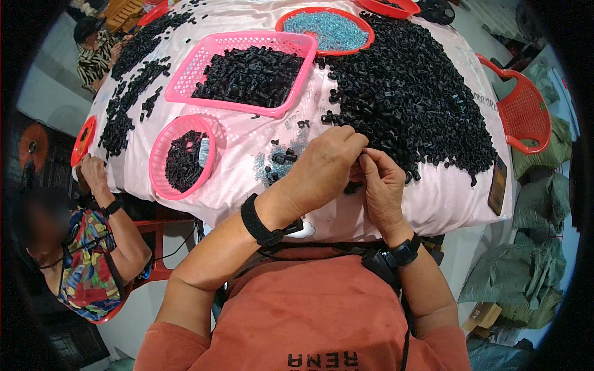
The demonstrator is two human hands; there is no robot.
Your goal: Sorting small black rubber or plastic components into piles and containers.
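Note:
My left hand (327,162) and my right hand (385,185) meet over the near edge of the table, fingertips pinched close together. Whatever sits between the fingers is too small and too hidden to make out. Just beyond them spreads a large heap of small black plastic parts (402,93). Beside my left hand, a few black parts (283,156) lie among a scatter of small clear bluish pieces (263,167) on the pale pink cloth (244,145).
A pink rectangular basket (179,80) and a round pink basket (156,162) hold black parts. A red tray (371,43) holds clear bluish pieces. A phone (497,185) lies at the right edge, near a red chair (526,111) and sacks (538,204). Co-workers sit at the left.

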